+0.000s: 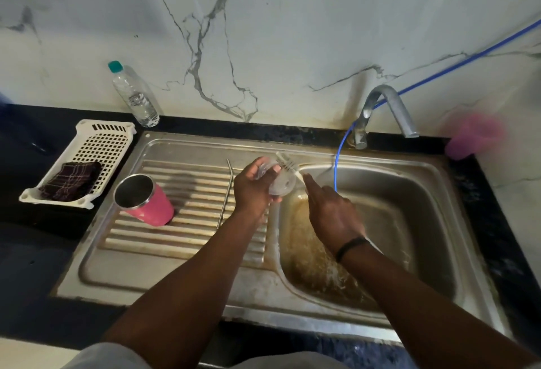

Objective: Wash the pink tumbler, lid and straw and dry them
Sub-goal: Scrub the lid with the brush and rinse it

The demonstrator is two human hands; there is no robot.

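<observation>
While water lies brown in the basin, the steel sink (181, 275) sits in a black counter (35, 266) under a grey-veined marble wall (263, 46). Left of the sink stands a white basket (114, 140) with a dark checked cloth (71, 181) in it, and behind the sink's left corner a clear bottle (135, 96) with a teal cap leans by the wall. On the sink's ribbed drainboard the pink tumbler (145, 200) lies tilted, mouth up-left, and the metal straw (226, 193) lies just right of it, apart. Over the sink's middle rim the left hand (254, 185) grips the clear lid (279, 182), fingers curled round it. The right hand (330, 210) holds a white brush (288, 163) against the lid; its grip is partly hidden. Behind the basin rises a tap (386, 111) with a blue tube (341, 158) hanging into the basin. Right of the sink, a blurred pink cup (471, 140) stands on the counter.
</observation>
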